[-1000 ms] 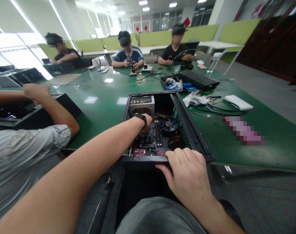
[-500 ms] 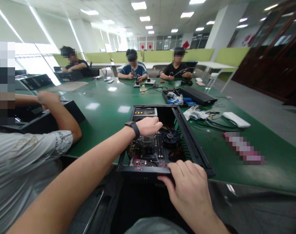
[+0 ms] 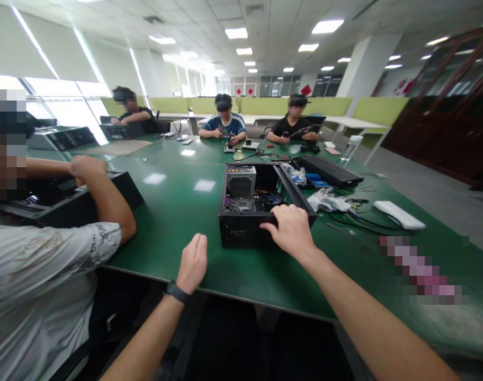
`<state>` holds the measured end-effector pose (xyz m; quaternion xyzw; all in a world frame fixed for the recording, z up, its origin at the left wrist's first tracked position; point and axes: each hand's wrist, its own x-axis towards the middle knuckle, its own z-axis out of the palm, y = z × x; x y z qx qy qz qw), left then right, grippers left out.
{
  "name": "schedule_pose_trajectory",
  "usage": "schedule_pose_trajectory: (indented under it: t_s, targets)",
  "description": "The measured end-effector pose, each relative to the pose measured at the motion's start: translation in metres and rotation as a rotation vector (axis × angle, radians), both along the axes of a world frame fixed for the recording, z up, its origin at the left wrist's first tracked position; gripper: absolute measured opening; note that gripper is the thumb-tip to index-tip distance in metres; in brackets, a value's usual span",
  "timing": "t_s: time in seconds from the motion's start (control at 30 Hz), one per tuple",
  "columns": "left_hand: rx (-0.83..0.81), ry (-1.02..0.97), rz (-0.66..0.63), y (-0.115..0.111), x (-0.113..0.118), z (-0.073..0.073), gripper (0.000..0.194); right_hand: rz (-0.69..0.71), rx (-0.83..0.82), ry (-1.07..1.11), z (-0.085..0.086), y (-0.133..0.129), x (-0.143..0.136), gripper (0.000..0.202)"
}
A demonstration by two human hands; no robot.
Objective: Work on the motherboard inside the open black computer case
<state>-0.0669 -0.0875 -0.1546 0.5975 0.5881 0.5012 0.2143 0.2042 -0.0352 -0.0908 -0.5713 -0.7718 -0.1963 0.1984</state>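
Note:
A black computer case (image 3: 245,233) lies on the green table with its open side up. Inside it I see a power supply (image 3: 241,185), a motherboard (image 3: 241,203) and a dark fan (image 3: 272,198). My right hand (image 3: 292,230) grips the near rim of the case at its right part, thumb outside and fingers over the edge. My left hand (image 3: 193,263), with a dark band on the wrist, is closed in front of the case to its left, apart from it. Whatever its curled fingers hold, if anything, is hidden.
To the left, a co-worker's arm (image 3: 114,201) reaches over another black case (image 3: 126,193). White gloves (image 3: 329,200), cables and a white pouch (image 3: 399,214) lie right of my case. Behind them sits a black panel (image 3: 331,172). Several people sit across the table (image 3: 170,206).
The computer case has moved away from me, from the table's front edge farther onto the table. My left hand has left the case's interior and come back toward me; my right hand still grips the rim.

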Motion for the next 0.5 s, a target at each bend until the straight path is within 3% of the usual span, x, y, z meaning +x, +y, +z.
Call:
schedule_pose_trajectory:
  t_s: [0.07, 0.17, 0.33, 0.5]
  targets:
    - [-0.016, 0.03, -0.006, -0.008, 0.001, -0.022, 0.036, -0.018, -0.001, -0.016, 0.0, 0.036, -0.002, 0.039]
    - [-0.01, 0.054, -0.027, -0.014, 0.005, -0.04, 0.034, -0.049, -0.012, -0.043, 0.001, 0.087, -0.005, 0.041]
    - [0.016, 0.076, -0.017, -0.018, 0.009, -0.051, 0.03, -0.109, -0.039, -0.074, 0.004, 0.161, -0.011, 0.041]
    - [0.008, 0.218, 0.014, -0.02, 0.014, -0.056, 0.024, -0.134, -0.054, -0.085, 0.006, 0.215, -0.015, 0.042]
